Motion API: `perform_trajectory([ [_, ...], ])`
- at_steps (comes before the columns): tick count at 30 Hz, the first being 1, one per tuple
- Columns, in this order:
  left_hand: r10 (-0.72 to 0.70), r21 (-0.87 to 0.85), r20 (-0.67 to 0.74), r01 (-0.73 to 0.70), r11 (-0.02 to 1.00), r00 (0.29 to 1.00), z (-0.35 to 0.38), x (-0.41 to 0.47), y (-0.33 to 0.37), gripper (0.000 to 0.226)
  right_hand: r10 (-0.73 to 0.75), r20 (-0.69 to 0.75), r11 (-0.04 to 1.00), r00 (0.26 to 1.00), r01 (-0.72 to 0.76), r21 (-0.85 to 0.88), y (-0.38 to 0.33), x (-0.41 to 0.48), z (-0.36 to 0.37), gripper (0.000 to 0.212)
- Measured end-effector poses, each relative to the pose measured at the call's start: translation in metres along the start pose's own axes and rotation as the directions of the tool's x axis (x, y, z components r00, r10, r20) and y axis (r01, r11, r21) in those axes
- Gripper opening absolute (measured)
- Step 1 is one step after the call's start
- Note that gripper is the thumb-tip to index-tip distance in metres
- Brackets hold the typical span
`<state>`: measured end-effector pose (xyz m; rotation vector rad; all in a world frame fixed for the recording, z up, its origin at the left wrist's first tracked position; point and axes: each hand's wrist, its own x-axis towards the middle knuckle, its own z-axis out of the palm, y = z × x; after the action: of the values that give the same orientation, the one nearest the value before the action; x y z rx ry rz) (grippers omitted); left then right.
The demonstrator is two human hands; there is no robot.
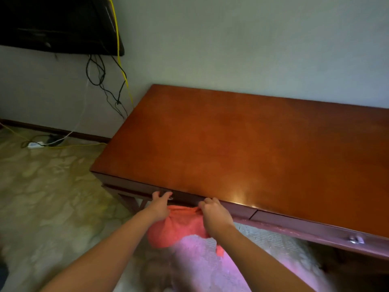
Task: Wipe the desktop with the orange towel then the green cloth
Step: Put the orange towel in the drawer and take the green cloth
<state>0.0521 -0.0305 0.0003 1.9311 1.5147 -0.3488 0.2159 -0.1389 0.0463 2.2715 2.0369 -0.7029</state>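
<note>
The orange towel hangs bunched below the front edge of the brown wooden desk, between my two hands. My left hand reaches to the desk's front rail, its fingers at a small metal drawer handle, with the towel against its palm side. My right hand grips the towel's upper edge with curled fingers just under the desk edge. The green cloth is not in view.
The desk stands against a pale wall, with a second drawer handle at the right. A dark screen hangs on the wall at top left, with black and yellow cables running down to a power strip on the mottled floor.
</note>
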Motion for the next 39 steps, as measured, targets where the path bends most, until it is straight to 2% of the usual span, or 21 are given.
perform_trajectory([
  [9,0.150,0.092,0.196,-0.171,0.981,0.969,-0.004,0.042,-0.019,0.052,0.171,-0.018,0.985,0.985,-0.170,0.029,-0.027,0.034,0.000,0.037],
  [13,0.210,0.149,0.152,-0.233,0.961,0.966,-0.001,0.042,-0.022,0.049,0.207,0.018,0.978,0.978,-0.207,0.014,-0.036,0.035,0.006,0.042],
  [19,0.230,0.123,0.149,-0.248,0.961,0.962,0.004,0.028,-0.033,0.052,0.219,0.061,0.969,0.974,-0.209,-0.133,-0.049,0.029,0.023,0.043],
  [25,0.202,0.154,0.156,-0.225,0.962,0.967,0.020,-0.001,-0.048,0.054,0.154,0.169,0.964,0.974,-0.110,-0.244,-0.056,0.016,0.029,0.038],
  [32,0.134,0.126,0.180,-0.158,0.979,0.975,0.045,-0.040,-0.073,0.051,0.006,0.297,0.986,0.955,0.044,-0.162,-0.061,-0.008,0.034,0.036],
  [39,0.097,0.033,0.133,-0.102,0.994,0.986,0.066,-0.080,-0.086,0.039,-0.096,0.361,0.963,0.928,0.178,-0.201,-0.071,-0.027,0.041,0.045],
])
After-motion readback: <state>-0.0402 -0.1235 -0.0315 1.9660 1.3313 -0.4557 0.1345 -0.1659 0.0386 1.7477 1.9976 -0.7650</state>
